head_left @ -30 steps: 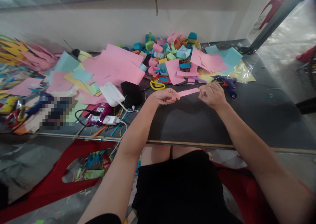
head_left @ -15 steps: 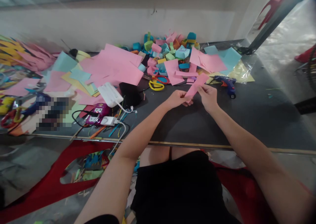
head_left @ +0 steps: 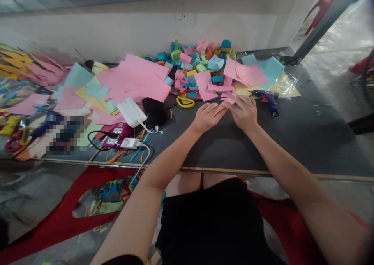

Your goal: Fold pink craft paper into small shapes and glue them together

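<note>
Both hands meet over the dark table, gripping one pink paper strip (head_left: 227, 102) between them. My left hand (head_left: 209, 116) is closed on the strip's left end, knuckles up. On its right side my right hand (head_left: 243, 110) is closed too, its fingers covering much of the paper. Only a short piece of the strip shows between the fingertips. Just behind lie more pink paper pieces (head_left: 204, 84). A blue glue gun (head_left: 269, 99) rests to the right of my right hand. Scissors with red and yellow handles (head_left: 186, 100) lie beyond my left hand.
A heap of small folded paper pieces (head_left: 201, 58) sits against the wall. Pink sheets (head_left: 137, 78) spread to the left, near a white adapter (head_left: 131, 111) and a purple power strip (head_left: 118, 134) with cables. The table's front edge (head_left: 224, 170) runs before my lap.
The pink strip was held out slanted and mostly visible; now my hands have drawn over it and it looks shorter, apparently folded or bent. My fingers have turned knuckles up.
</note>
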Motion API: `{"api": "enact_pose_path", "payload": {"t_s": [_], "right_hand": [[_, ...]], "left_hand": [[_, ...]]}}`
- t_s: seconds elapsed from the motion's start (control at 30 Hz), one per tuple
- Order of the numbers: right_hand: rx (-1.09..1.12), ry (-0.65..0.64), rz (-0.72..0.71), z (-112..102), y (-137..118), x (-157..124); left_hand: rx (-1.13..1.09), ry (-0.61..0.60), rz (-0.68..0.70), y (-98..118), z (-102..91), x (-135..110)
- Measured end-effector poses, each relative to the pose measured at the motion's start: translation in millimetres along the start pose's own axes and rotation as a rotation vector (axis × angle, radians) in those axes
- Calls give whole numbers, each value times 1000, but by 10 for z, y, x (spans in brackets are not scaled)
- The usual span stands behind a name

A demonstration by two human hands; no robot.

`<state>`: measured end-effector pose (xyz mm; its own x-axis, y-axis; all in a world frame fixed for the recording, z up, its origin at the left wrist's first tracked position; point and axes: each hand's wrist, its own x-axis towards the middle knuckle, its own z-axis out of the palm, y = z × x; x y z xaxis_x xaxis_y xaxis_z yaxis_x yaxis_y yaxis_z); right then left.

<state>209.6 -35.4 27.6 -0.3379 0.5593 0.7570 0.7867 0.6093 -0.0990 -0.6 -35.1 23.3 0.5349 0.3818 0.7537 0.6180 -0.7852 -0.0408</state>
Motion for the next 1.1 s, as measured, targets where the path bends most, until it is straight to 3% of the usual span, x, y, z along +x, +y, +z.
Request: {"api": "enact_pose_path", "payload": {"t_s": [0.13, 0.3, 0.5, 0.63, 0.87, 1.1], "right_hand": [[55, 157, -52, -21, -15, -49], [126, 94, -84, -10, -22, -43], [140, 173, -148, 31, -28, -38], [110, 90, -149, 42, 83, -91], [102, 148, 18, 9, 383, -126], [123, 88, 19, 62, 99, -86]], "left_hand": [[27, 75, 24, -35, -6, -3], [-102, 34, -18, -76, 21, 1], [-106, 139, 26, -36, 43, -2], [-103, 150, 16, -2, 36, 10], [-200, 178, -227, -218, -24, -6], [-176, 135, -121, -122, 23, 14]]}}
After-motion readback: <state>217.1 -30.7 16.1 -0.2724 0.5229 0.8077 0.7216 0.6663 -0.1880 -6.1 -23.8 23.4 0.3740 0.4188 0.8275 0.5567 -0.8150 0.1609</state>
